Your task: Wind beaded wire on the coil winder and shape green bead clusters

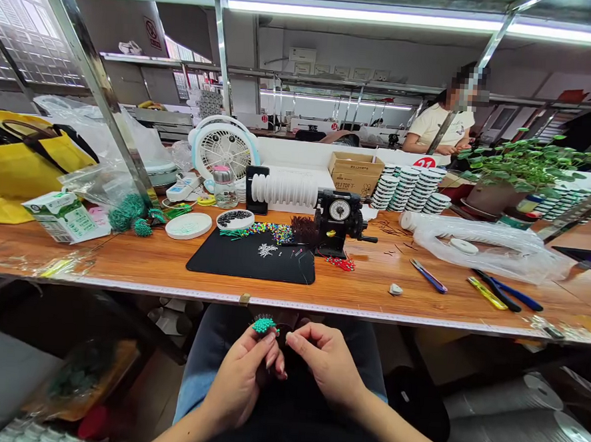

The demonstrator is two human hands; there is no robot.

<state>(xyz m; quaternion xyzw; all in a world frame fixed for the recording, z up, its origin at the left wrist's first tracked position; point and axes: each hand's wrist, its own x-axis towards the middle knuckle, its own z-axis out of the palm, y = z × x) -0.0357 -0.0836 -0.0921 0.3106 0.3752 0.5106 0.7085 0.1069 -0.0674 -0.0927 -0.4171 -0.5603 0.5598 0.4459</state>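
Note:
Over my lap, in front of the table edge, my left hand (247, 365) pinches a small bunch of turquoise-tipped pieces (264, 324), with thin dark ends fanning out behind the tips. Close beside it on the right is my right hand (324, 359), thumb and forefinger pressed together. Whatever lies in that pinch is too small to make out. On the table ahead, a black mat (243, 261) bears a pile of white bits (267, 249), multicoloured beads (275, 233) and a few pins. A black winding machine (340, 214) with a dial and crank stands behind the mat's right end.
White dishes (188, 226) and turquoise bundles (128, 212) are on the left, near a milk carton (65, 217) and a fan (224, 150). Tweezers (428, 276), a yellow cutter (486, 293) and blue pliers (516, 294) lie right. Stacked spools (410, 188) stand behind; a person (444, 127) works beyond.

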